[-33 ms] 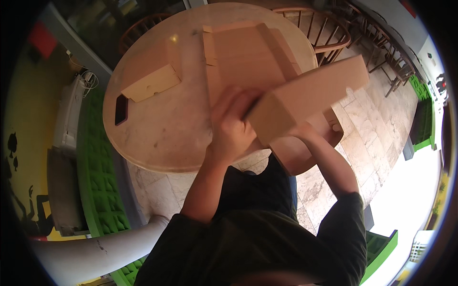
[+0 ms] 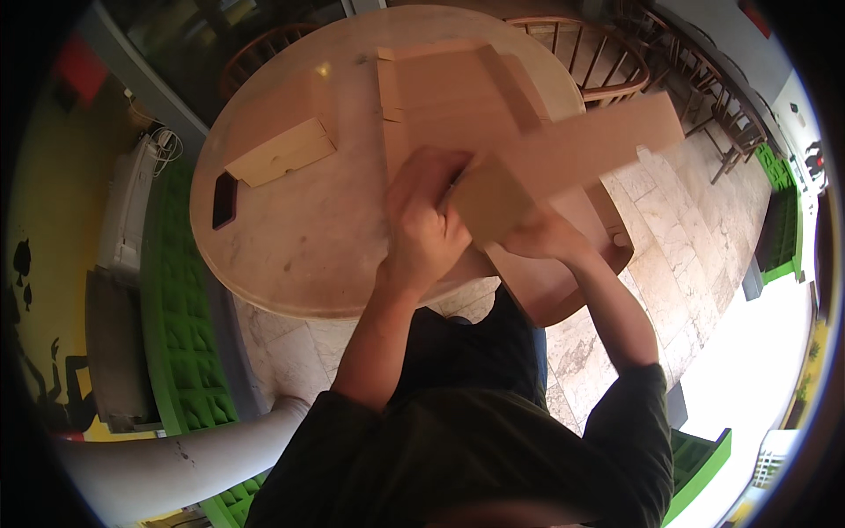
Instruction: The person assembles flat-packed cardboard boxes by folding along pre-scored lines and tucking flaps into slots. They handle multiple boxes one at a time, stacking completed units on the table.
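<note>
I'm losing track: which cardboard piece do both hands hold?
The raised one, long panel pointing right; the small folded piece and wide piece lie on the table.

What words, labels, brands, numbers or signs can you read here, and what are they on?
None can be read.
Held cardboard box: no legible print on the sides in view; partly blurred.
Small cardboard box on the table: no legible print.
Dark phone: no legible text.
Black spade shapes, left wall: pictures, not lettering.
Red-and-black wall mark, right: too small to tell.

Single head cam — wide fisheye, pretty close, sits above and behind the fingers, aimed down at them and the table beyond.
</note>
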Action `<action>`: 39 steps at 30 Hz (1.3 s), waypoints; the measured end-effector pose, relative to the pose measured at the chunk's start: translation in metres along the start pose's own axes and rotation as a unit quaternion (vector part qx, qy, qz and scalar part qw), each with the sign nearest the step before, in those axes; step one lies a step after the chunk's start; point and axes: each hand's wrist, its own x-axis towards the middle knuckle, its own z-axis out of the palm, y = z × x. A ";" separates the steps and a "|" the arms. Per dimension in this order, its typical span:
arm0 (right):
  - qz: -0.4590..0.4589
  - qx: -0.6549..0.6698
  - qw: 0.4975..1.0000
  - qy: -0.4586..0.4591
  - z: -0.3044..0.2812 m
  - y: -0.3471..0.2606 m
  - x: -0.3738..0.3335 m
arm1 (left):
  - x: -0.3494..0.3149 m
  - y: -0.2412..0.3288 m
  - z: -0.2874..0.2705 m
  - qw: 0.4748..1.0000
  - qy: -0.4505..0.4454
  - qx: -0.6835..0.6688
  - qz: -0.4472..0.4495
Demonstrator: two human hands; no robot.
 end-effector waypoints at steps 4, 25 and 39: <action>-0.152 0.317 0.918 0.183 -0.030 -0.044 -0.038 | 0.018 -0.004 0.001 0.996 0.075 -0.048 -0.017; -0.336 0.124 0.849 0.389 -0.006 -0.076 -0.013 | 0.033 0.055 -0.012 0.976 0.170 -0.093 -0.102; -0.330 0.175 0.848 0.376 0.000 -0.077 -0.017 | 0.034 0.055 -0.015 0.982 0.157 -0.077 -0.068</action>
